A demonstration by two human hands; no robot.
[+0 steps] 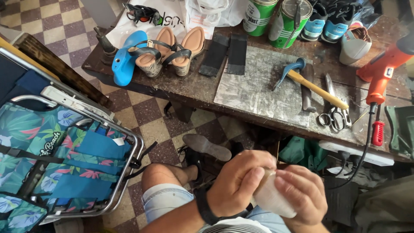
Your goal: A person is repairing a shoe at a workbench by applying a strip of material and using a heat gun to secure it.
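Left hand (239,183) and right hand (302,192) both wrapped around a small whitish piece (271,199), low in my view above my lap.

Biggest thing I see is the folded beach chair (64,151) with the tropical print on my left, then the worn wooden surface (181,84) ahead with a grey work mat (258,86) on it. On that surface: a pair of wedge sandals (170,51) beside a blue shoe form (125,60), two green tins (276,17), an orange heat gun (384,71), a wooden-handled hammer (310,84), then scissors (334,116). I can't tell exactly what the whitish piece is, fingers cover most of it.
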